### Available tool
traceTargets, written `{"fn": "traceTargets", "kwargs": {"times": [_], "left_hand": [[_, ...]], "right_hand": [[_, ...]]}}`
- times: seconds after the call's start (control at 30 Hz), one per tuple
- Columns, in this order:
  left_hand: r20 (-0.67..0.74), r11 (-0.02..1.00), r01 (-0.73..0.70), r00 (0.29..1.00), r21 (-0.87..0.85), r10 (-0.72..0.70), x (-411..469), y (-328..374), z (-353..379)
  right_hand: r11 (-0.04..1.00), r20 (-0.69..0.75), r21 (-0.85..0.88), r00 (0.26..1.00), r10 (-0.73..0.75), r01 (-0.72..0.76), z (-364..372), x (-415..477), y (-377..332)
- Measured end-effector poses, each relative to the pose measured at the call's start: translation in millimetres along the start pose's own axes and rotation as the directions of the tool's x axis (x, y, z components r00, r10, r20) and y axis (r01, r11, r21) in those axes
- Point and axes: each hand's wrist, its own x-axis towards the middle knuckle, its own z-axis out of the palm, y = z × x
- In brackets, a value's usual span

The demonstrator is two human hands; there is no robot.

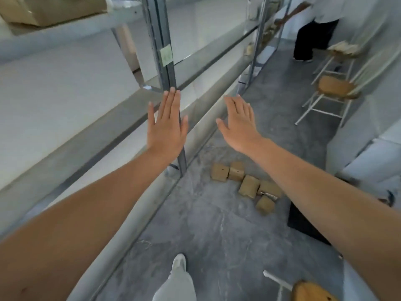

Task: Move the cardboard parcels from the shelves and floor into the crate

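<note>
Several small brown cardboard parcels [247, 183] lie in a loose cluster on the grey floor, below my right forearm. A larger cardboard parcel [50, 9] sits on the top shelf at the upper left. My left hand [167, 127] is stretched out flat, fingers apart, in front of the metal shelf upright, holding nothing. My right hand [238, 124] is also spread and empty, hovering well above the floor parcels. A dark flat-sided thing [303, 222], possibly the crate, shows beneath my right forearm, mostly hidden.
White shelving [65, 109] with a grey upright [165, 61] runs along the left. Another person [314, 33] stands at the far right end of the aisle. Wooden-seated stools [334, 88] stand on the right, another stool [312, 292] at the bottom edge. My foot [179, 262] is on the floor.
</note>
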Motion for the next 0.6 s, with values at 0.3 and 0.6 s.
{"fn": "traceTargets", "kwargs": {"times": [0.3,0.6], "left_hand": [[0.067,0.96,-0.195,0.975,-0.2,0.212,104.5,29.4,96.5],[0.164,0.905,-0.285,0.923,-0.317,0.348,191.0,30.9,175.7]], "right_hand": [[0.941,-0.059,-0.101,0.946,0.318,-0.322,8.3,56.9,93.7],[0.873,-0.055,-0.109,0.88,0.471,-0.474,45.3,110.6,119.5]]}}
